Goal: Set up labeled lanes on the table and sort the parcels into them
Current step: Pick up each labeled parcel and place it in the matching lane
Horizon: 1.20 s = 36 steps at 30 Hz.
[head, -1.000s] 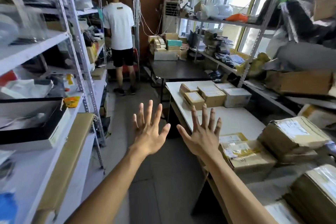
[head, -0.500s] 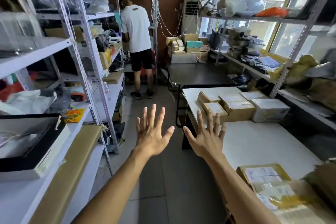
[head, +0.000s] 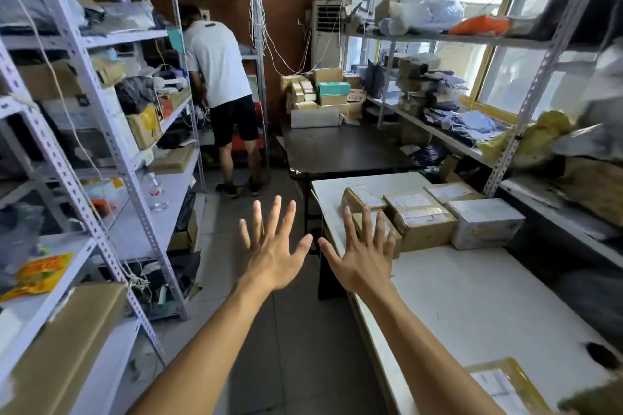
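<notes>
Both held out over aisle, empty: left hand [head: 274, 254] and right hand [head: 362, 259], fingers spread wide. Parcels [head: 424, 216] clustered at 1 o'clock on white table [head: 472, 300], untouched. Taped cardboard, probably stiff, light; best gripped across opposite side faces.

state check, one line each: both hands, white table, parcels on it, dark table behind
left hand: open, fingers spread, holds nothing
right hand: open, fingers spread, holds nothing
white table: no lane labels visible, middle bare
far parcels: clustered at the far end, taped shut, unsorted
near parcel: lies flat at the near edge, label up
dark table: boxes stacked at its far end
</notes>
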### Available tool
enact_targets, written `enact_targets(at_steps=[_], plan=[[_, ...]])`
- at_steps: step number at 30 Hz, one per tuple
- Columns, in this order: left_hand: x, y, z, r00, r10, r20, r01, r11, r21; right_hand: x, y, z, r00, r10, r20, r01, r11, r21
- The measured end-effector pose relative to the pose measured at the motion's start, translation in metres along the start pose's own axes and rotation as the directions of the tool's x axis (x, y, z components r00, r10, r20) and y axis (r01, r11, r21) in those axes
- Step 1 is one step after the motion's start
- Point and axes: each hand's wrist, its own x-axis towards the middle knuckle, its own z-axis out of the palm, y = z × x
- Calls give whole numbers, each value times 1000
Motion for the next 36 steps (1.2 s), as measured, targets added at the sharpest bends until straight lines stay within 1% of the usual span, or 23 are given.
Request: enact_targets(at_steps=[5, 8, 12, 19, 22, 25, 30, 32, 33, 35, 36], plan=[[48, 4, 23, 1000, 12, 21, -12, 1000, 0, 41, 13, 18, 999, 17, 37, -17, 1000, 2], [83, 3, 41, 999, 17, 46, -16, 1000, -12, 69, 20, 37, 999, 30, 45, -29, 999, -32], [138, -4, 71, 996, 39, 76, -36, 999, -40, 116, 25, 62, 994, 71, 88, -67, 997, -41], [233, -13, 109, 984, 34, 174, -10, 990, -139, 213, 26, 91, 977, 129, 171, -124, 991, -39], [268, -20, 123, 970, 28, 243, 22, 979, -201, 247, 27, 103, 972, 153, 177, -151, 988, -23], [299, -24, 137, 949, 5, 314, 74, 969, -237, 273, 35, 115, 970, 179, 165, -174, 984, -46], [333, -21, 163, 894, -17, 448, 178, 931, -320, 305, 56, 133, 950, 254, 184, -249, 967, -49], [348, -15, 175, 861, -19, 508, 256, 879, -401, 318, 66, 139, 941, 282, 188, -283, 959, -25], [356, -12, 182, 841, -23, 540, 325, 821, -470, 325, 72, 142, 936, 296, 191, -301, 954, -5], [375, -5, 196, 778, -45, 627, 515, 616, -596, 341, 84, 147, 924, 325, 201, -338, 941, 33], [383, -1, 203, 724, -53, 688, 613, 507, -606, 349, 91, 149, 919, 337, 202, -352, 935, 39]])
